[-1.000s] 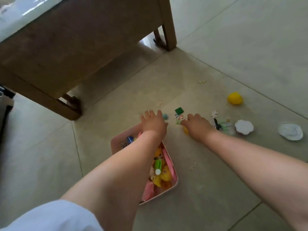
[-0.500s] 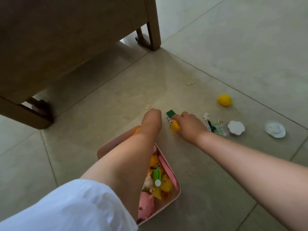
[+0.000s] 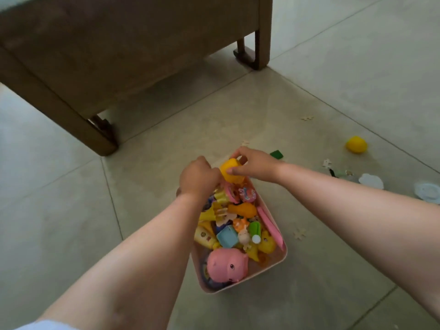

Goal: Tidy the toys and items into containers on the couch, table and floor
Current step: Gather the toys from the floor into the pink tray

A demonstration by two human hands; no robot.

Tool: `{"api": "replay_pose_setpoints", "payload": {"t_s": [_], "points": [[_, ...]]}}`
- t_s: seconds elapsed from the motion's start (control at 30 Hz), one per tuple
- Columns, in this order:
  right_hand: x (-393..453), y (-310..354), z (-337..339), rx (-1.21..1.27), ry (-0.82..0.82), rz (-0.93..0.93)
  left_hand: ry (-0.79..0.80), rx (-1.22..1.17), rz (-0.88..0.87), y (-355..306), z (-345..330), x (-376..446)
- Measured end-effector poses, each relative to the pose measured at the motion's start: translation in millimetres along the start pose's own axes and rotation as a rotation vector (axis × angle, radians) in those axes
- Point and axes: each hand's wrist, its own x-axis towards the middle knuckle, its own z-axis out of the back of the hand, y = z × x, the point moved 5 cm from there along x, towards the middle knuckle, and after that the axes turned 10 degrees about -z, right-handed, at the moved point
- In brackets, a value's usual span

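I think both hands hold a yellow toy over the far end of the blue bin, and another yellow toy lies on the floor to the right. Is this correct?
Not quite: the bin is pink, not blue, as the head view shows. The rest stands: the left hand and right hand hold a yellow toy over its far end, and another yellow toy lies on the floor to the right.

Far end of the pink bin hidden behind both hands, left hand curled so its grip cannot be told, white lid cut off at the right edge, small bits beside the flower-shaped piece too blurred to identify, wooden table cropped at the top
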Motion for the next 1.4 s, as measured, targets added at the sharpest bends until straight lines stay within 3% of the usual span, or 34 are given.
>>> {"api": "replay_pose_setpoints", "payload": {"t_s": [0.13,0.2,0.27,0.4,0.5,0.63,0.8,0.9,1.0,1.17,1.27,1.4], "points": [[12.3,5.1,-6.4,0.2,0.096,0.017,-0.018,0.364,-0.011,14.9,-0.4,-9.6],[19.0,12.2,-8.0,0.281,0.119,0.02,-0.043,0.407,0.067,20.3,0.4,-6.4],[26.0,22.1,-13.1,0.25,0.151,0.048,-0.081,0.306,0.164,23.8,2.6,-1.7],[30.8,26.0,-31.2,-0.121,0.087,0.072,-0.167,0.077,0.264,25.6,6.7,12.6],[25.2,18.2,-47.8,-0.123,-0.045,0.089,-0.165,-0.023,0.192,23.4,-2.2,26.4],[20.1,14.8,-56.6,-0.246,-0.142,0.212,-0.007,-0.087,0.059,12.8,-24.9,43.5],[40.3,-37.4,0.5,0.011,-0.337,-0.062,0.143,-0.084,-0.041,-6.9,-49.2,67.3],[55.2,-82.1,38.3,-0.057,-0.468,-0.243,0.173,-0.031,-0.064,-15.3,-61.1,83.4],[65.4,-115.9,57.3,-0.084,-0.467,-0.413,0.177,0.002,-0.068,-22.6,-69.3,101.3],[74.4,-124.2,45.9,-0.22,-0.318,-0.376,0.273,-0.01,-0.183,-50.1,-96.8,125.6],[77.1,-126.7,40.1,-0.238,-0.338,-0.351,0.324,0.055,-0.226,-65.2,-116.2,138.7],[76.8,-135.5,41.7,-0.182,-0.349,-0.384,0.253,0.115,-0.212,-74.1,-122.7,147.3]]}}
